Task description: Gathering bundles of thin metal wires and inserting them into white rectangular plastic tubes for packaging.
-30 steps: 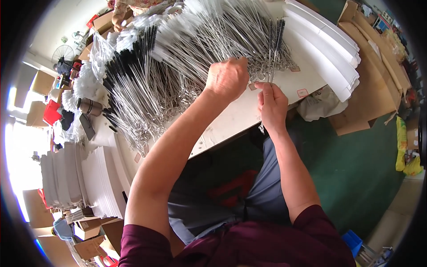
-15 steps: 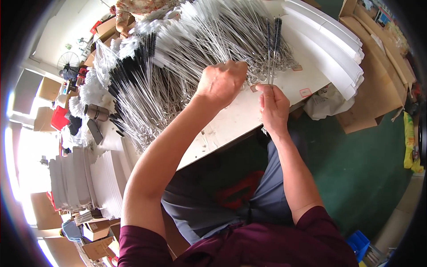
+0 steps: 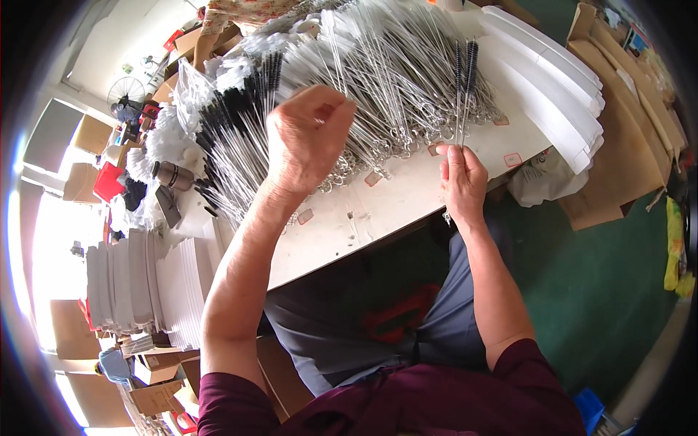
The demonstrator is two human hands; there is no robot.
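Note:
My right hand point(image 3: 464, 185) is closed round the wire stems of a few thin brushes point(image 3: 465, 80), whose black bristle ends point away from me. Their looped ends show below the fist. Over the near side of a big heap of wire brushes point(image 3: 392, 94) hovers my left hand point(image 3: 309, 138), its fingers curled with thumb and fingertips together. Whether anything is pinched there I cannot make out. To the left of that hand lie more brushes with black bristles point(image 3: 243, 102), their metal loops toward me.
The brushes cover much of a white table point(image 3: 342, 232). White folded cardboard point(image 3: 542, 87) lies at its right end; beyond stands an open brown carton point(image 3: 618, 145). A brown bottle point(image 3: 172, 175) and a dark phone-like slab point(image 3: 167, 206) lie left. A person's arm point(image 3: 206, 47) shows at the far side.
My left hand has moved left and up off the brush loops, away from my right hand. The right hand keeps its hold on the brushes. The whole view has shifted slightly.

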